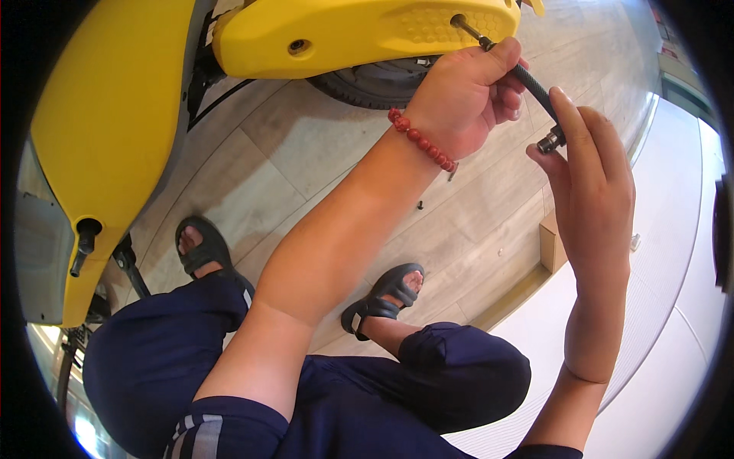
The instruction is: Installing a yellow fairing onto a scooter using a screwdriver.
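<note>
A slim tool (535, 90) with a metal shaft and a dark, bar-like handle slants across the upper right. Its shaft tip reaches into a round hole in the yellow plastic cover (359, 38) of a two-wheeled vehicle. My left hand (466, 96), wearing a red bead bracelet, pinches the tool near the shaft, thumb on top. At the handle's other end, by a shiny metal fitting, my right hand (589, 153) holds it between thumb and fingers. Another recessed hole (298, 47) in the cover shows a fastener inside.
A black tyre (375, 86) sits under the cover. A small dark screw (420, 205) lies on the wood-look floor (283, 145), between my sandalled feet and the vehicle. To the left rises a large yellow body panel (115, 115). White ridged panelling (650, 252) stands at right, beside a cardboard-coloured box (550, 243).
</note>
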A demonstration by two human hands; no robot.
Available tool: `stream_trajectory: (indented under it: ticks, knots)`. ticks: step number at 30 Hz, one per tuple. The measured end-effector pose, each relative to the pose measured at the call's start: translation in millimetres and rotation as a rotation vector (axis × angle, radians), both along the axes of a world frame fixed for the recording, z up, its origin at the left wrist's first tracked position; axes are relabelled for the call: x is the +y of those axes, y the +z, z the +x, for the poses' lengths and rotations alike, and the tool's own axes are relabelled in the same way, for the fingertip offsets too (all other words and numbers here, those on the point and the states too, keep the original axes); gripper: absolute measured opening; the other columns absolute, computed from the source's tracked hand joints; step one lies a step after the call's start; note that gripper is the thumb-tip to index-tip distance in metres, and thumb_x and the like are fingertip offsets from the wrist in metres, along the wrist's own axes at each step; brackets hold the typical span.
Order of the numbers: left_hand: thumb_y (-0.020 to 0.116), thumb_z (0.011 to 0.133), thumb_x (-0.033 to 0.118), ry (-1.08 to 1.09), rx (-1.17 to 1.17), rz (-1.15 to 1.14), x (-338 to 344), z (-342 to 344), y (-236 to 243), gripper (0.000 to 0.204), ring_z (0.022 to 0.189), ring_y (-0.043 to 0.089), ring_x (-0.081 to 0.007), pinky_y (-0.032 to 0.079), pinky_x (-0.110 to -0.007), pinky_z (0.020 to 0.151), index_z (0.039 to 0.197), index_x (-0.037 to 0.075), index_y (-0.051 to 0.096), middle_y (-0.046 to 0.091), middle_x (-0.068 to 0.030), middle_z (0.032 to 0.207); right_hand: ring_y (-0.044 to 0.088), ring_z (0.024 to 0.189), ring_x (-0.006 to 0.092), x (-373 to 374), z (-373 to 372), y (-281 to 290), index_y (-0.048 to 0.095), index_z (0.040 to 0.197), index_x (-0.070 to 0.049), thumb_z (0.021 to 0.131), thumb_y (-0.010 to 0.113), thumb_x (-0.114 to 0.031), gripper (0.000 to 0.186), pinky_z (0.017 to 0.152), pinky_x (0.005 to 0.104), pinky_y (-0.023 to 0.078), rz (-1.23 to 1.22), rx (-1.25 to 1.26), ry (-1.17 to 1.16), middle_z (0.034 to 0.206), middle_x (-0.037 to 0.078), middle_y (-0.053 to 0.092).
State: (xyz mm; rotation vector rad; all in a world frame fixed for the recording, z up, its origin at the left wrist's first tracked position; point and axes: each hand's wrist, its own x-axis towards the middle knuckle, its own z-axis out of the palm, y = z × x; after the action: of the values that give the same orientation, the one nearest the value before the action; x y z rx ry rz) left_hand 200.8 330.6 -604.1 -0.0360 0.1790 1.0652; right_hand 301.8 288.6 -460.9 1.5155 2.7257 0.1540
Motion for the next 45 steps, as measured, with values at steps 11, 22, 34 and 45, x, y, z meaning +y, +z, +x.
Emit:
stream_trajectory:
  ticks: [11,22,34,45]
  knots:
    - [0.064,0.091,0.028,0.01,0.035,0.033,3.0,6.9,6.3,0.024,0.061,0.052,-0.0096,0.045,-0.025,0.061,0.084,0.007,0.056,0.057,-0.0004,0.075,0.044,0.056,0.0077,12.6,14.5,0.7,0.066,0.098,0.002,0.096,0.053,-0.04,0.044,0.052,0.0213,0.035,-0.817,1.21,-1.031,0.062,0.0,0.052]
    - [0.062,0.092,0.029,-0.007,0.045,0.017,3.6,2.0,8.1,0.026,0.061,0.051,-0.0107,0.044,-0.026,0.062,0.084,0.005,0.057,0.056,-0.0013,0.072,0.047,0.061,0.0239,13.4,16.8,0.2,0.061,0.098,-0.002,0.087,0.068,-0.019,0.021,0.057,0.028,0.04,0.094,-0.055,0.007,0.075,0.009,0.053]
    - [0.061,0.093,0.026,0.012,0.026,0.018,2.8,1.4,6.1,0.026,0.06,0.051,-0.0108,0.044,-0.027,0.06,0.082,0.003,0.06,0.057,-0.0026,0.071,0.041,0.044,0.0207,3.6,-4.4,-15.3,0.063,0.074,0.0,0.092,0.061,-0.03,0.035,0.046,0.0349,0.033,-0.01,0.357,-0.328,0.05,0.009,0.041]
    - [0.062,0.092,0.024,0.005,0.091,-0.037,-5.0,1.7,4.0,0.023,0.058,0.05,-0.0098,0.043,-0.026,0.058,0.082,0.004,0.057,0.056,-0.0012,0.07,0.039,0.046,0.0248,-1.3,-3.0,-29.6,0.043,0.056,0.0,0.09,0.062,-0.026,0.047,0.047,0.0371,0.032,-0.2,0.505,-0.561,0.05,0.012,0.039]
